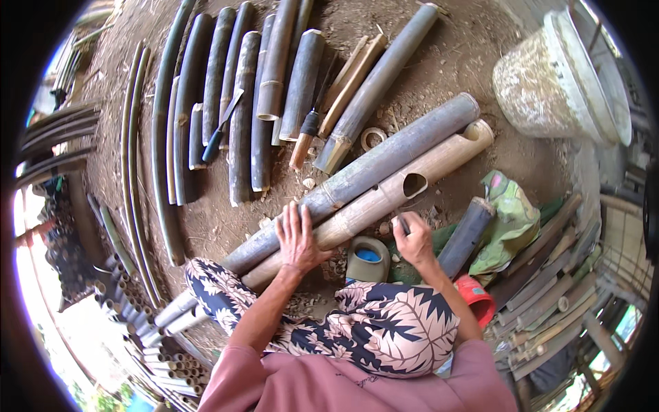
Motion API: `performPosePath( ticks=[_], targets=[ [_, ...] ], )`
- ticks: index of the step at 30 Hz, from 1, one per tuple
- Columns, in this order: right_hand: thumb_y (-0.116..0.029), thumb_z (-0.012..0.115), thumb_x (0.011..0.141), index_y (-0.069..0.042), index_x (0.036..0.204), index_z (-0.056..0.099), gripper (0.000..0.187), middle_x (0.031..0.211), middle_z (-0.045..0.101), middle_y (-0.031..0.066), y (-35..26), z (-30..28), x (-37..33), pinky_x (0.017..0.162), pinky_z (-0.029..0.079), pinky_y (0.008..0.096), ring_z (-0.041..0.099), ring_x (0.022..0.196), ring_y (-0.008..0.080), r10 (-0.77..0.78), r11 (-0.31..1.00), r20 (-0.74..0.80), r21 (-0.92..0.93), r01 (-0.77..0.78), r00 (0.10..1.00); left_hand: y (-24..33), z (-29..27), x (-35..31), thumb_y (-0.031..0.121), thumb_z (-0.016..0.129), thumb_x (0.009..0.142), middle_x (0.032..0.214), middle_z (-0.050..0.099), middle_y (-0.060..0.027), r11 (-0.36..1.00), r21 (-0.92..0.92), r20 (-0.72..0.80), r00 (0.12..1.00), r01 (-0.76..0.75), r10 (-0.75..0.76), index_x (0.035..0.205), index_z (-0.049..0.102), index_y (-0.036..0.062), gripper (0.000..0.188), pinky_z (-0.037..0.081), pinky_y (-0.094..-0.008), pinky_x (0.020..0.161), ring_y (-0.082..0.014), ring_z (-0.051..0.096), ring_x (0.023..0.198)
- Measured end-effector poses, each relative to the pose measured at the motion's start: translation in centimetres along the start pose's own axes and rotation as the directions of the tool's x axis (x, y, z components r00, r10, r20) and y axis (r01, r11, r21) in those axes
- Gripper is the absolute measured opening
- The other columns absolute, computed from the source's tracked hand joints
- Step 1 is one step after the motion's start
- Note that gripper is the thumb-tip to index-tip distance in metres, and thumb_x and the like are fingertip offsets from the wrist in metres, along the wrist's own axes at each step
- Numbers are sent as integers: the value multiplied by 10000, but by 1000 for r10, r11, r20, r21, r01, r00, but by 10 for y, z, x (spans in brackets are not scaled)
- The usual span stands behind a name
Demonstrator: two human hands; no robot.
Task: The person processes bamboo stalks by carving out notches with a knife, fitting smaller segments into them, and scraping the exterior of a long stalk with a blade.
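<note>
Two bamboo poles lie side by side, slanting from lower left to upper right. The farther one is a grey bamboo pole [405, 145]; the nearer is a tan bamboo pole [371, 199] with an oval hole cut in its upper side and a notch near its far end. My left hand [298, 240] rests across both poles, fingers stretched out over the grey one. My right hand [414, 242] is closed around a short, dark, stick-like tool [403, 223], held just nearer to me than the oval hole. Most of that tool is hidden in my fist.
Several dark bamboo lengths [244, 117] lie beyond, with a blue-handled knife [223, 130] and a wooden-handled blade [305, 137]. An olive container [368, 261] sits between my hands. At right are a green cloth [511, 213], a red container [475, 301] and a whitish bucket [539, 82].
</note>
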State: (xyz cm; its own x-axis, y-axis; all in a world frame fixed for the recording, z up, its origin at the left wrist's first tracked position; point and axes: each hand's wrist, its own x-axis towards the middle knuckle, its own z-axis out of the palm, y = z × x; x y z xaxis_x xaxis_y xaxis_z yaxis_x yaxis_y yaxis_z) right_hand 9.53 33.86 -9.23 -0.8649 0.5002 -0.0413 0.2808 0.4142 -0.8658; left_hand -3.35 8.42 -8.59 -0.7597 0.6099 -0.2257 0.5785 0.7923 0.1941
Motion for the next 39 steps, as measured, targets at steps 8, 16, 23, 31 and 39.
performPosePath(
  ticks=[8, 16, 23, 31, 39],
  targets=[
    [-120, 620, 922, 12, 889, 606, 136, 869, 606, 190, 11, 8, 7, 700, 498, 465, 608, 795, 412, -37, 996, 53, -79, 41, 998, -24, 3, -18, 507, 913, 433, 1587, 202, -228, 999, -25, 54, 998, 37, -35, 1529, 191, -7, 1410, 82, -583, 1181, -386, 154, 1490],
    [-136, 606, 932, 6, 864, 594, 157, 869, 606, 199, 8, 8, 15, 691, 492, 484, 607, 803, 429, 9, 991, 100, -131, 4, 995, -26, 4, -14, 509, 905, 427, 1587, 208, -226, 999, -27, 44, 999, 28, -27, 1530, 196, -5, 1408, 76, -578, 1182, -380, 155, 1492],
    [-152, 584, 944, 3, 873, 605, 172, 868, 630, 237, -11, -4, 16, 705, 489, 504, 610, 821, 452, 137, 967, 194, -240, -88, 971, -31, 5, -15, 513, 908, 425, 1590, 219, -212, 997, -56, 73, 996, 47, -43, 1535, 206, 16, 1404, 71, -575, 1188, -366, 167, 1494],
    [-253, 570, 972, -109, 1333, 535, 390, 818, 651, 88, -29, 42, -44, 705, 505, 359, 619, 713, 199, 58, 994, 101, -97, -48, 993, -50, 3, -42, 582, 887, 484, 1610, 184, -205, 994, -75, 48, 996, 82, -79, 1556, 178, 53, 1390, 92, -599, 1193, -342, 165, 1506],
    [-213, 532, 982, -75, 1169, 616, 247, 837, 664, 172, -88, 114, -61, 733, 513, 404, 678, 765, 338, 35, 999, 453, -36, -21, 891, -176, 2, -153, 663, 882, 420, 1607, 153, -237, 976, 32, 19, 976, 215, -216, 1546, 181, 46, 1462, 78, -617, 1191, -397, 120, 1505]
  ],
)
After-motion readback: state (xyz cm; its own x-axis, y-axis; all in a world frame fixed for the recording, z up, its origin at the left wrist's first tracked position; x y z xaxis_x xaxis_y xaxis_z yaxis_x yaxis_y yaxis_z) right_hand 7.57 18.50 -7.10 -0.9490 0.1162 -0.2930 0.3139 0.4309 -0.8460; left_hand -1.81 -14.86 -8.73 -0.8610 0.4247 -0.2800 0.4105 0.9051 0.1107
